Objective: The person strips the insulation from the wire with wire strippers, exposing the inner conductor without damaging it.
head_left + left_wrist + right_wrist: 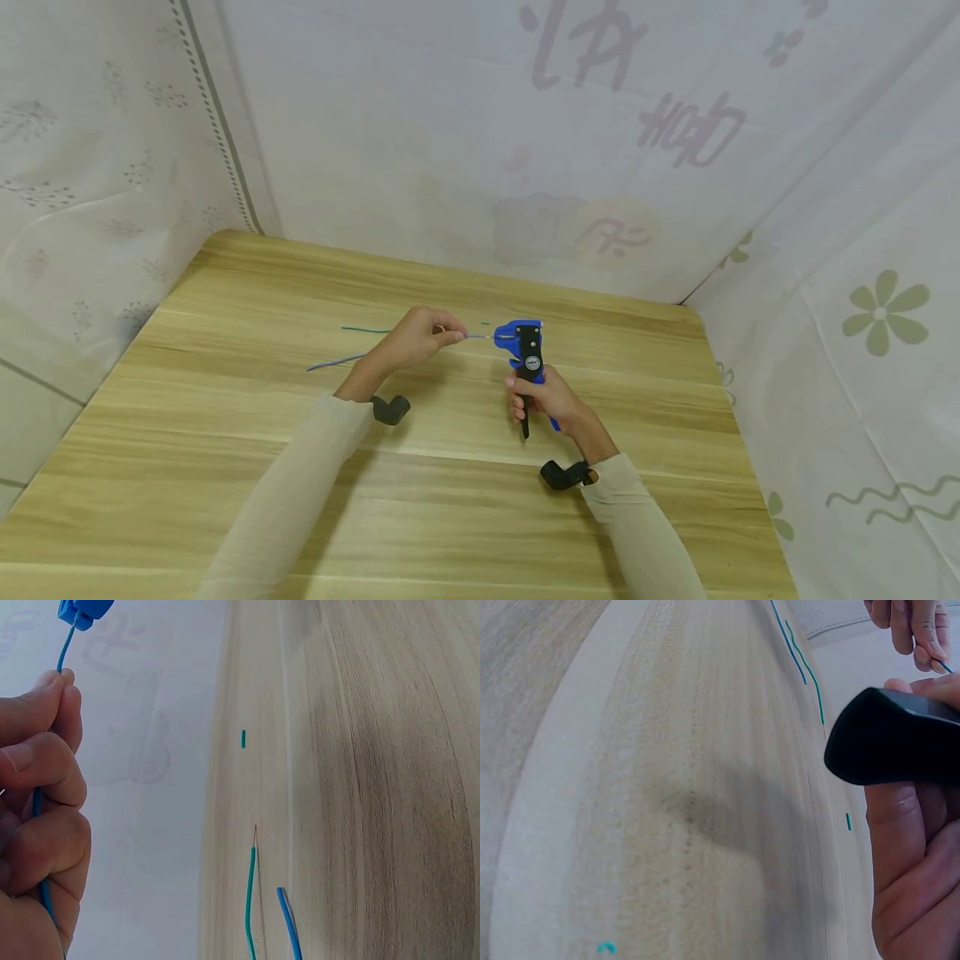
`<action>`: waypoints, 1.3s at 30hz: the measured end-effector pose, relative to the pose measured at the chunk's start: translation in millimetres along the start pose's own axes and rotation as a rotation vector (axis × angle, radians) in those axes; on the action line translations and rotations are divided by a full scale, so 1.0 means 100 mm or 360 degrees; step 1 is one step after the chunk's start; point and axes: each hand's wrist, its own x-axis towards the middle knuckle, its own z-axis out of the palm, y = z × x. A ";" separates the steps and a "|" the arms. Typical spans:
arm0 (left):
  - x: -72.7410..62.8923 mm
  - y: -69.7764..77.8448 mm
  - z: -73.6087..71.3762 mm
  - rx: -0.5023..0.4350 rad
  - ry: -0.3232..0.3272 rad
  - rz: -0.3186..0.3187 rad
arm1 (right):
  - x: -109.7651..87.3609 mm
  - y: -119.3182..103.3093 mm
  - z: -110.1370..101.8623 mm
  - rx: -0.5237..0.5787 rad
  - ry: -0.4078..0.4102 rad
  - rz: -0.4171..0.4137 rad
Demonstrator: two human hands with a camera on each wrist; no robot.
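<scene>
My left hand (416, 337) pinches a blue wire (66, 649) between thumb and fingertips. The rest of that wire runs back through its curled fingers. The wire's far end meets the head of a blue and black wire stripper (529, 343); how deep it sits in the jaws cannot be told. My right hand (551, 393) grips the stripper by its handles and holds it upright above the table. From the right wrist, a black handle end (892, 739) sticks out of the fingers and hides most of the tool.
On the wooden table (450, 517) lie a green wire (250, 900) with a bared copper end and another blue wire (289, 922). A short green piece (243, 739) lies beyond them. Nearer is a small green bit (606, 947). Printed cloth (390, 125) hangs behind the table.
</scene>
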 end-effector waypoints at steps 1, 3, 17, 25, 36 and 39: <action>0.00 0.00 0.00 0.0000 0.0002 -0.0004 | 0.00 0.00 0.00 0.0003 -0.0002 0.0000; 0.00 0.00 0.00 0.0000 0.0006 -0.0014 | 0.00 0.00 0.00 0.0005 -0.0008 -0.0001; 0.00 -0.02 0.01 -0.0008 0.0019 -0.0008 | 0.01 0.02 -0.04 0.0005 -0.0072 -0.0043; 0.00 0.00 0.01 -0.0013 0.0017 -0.0003 | 0.01 0.04 -0.04 0.0062 -0.0076 -0.0049; 0.01 0.02 0.02 0.0006 0.0031 0.0014 | 0.00 0.04 -0.04 0.0169 -0.0152 -0.0078; 0.01 0.03 0.01 0.0001 0.0037 -0.0005 | 0.00 0.04 -0.05 0.0184 -0.0166 -0.0088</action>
